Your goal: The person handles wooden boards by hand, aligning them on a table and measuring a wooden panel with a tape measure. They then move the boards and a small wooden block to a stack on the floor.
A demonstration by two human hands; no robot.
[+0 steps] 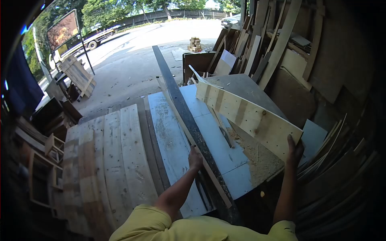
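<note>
My right hand [294,152] grips the near end of a wide, pale wooden plank [249,117], which is tilted on its edge and runs away to the upper left. Dark stripes and a knot mark its face. Near the middle, my left hand [195,157] is closed at a thin wooden strip [181,122]. That strip lies alongside a long dark beam [187,116] on the light-blue worktop [167,132]. Whatever part the left fingers wrap is mostly hidden.
Joined wide planks [130,154] lie left of the worktop. Sawdust [261,160] covers a board on the right. Many boards [281,44] lean at the right wall. Small blocks [195,45] are stacked outside. A truck [93,43] stands beyond.
</note>
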